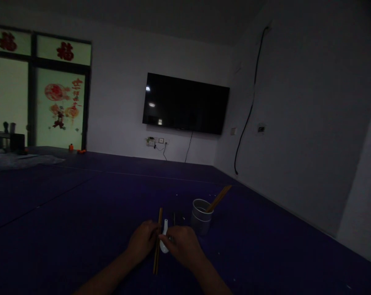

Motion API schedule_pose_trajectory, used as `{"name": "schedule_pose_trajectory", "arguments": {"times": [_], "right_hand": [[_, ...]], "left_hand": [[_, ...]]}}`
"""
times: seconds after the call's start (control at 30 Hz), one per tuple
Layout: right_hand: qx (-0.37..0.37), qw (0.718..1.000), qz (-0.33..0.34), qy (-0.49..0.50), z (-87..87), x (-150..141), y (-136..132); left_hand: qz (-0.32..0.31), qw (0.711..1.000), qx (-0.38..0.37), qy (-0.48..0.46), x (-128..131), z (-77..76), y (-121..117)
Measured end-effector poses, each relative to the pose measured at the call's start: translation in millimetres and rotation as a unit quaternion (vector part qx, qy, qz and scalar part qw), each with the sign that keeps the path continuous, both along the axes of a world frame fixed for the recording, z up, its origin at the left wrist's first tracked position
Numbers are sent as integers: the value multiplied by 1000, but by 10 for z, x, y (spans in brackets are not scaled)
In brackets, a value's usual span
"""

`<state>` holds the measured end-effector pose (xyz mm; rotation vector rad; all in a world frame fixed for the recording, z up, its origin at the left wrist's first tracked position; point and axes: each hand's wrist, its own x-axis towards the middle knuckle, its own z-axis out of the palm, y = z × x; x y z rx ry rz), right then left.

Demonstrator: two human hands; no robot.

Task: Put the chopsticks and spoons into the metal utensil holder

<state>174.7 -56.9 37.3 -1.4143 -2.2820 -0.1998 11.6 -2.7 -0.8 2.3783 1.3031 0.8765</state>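
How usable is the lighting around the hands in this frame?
Head view: badly underexposed; the left hand, right hand, chopsticks and white spoon stay legible, the cup is dim, the window glows bright, and small glare spots dot the TV.

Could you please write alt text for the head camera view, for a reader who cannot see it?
Two bare hands meet over a dark purple surface in a dim room: the left hand is at a pair of wooden chopsticks, the right hand at a white spoon. Just beyond stands a grey cup holding a wooden stick; a dark television hangs on the far wall.
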Motion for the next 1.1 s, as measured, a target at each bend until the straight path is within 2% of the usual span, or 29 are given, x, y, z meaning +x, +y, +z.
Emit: {"name": "schedule_pose_trajectory", "arguments": {"times": [0.17,0.53,0.87,1.1], "right_hand": [[-24,1000,-9,-14,-12,9,26],[-60,998,-12,-15,34,-9,-1],[-44,999,-14,-24,36,-19,0],[-40,999,-7,-23,37,-13,-3]], "left_hand": [[-18,999,2,34,1,-31,25],[7,999,4,52,6,48,-41],[-27,994,-13,105,5,86,-22],[15,996,-3,85,-2,59,-18]]}}
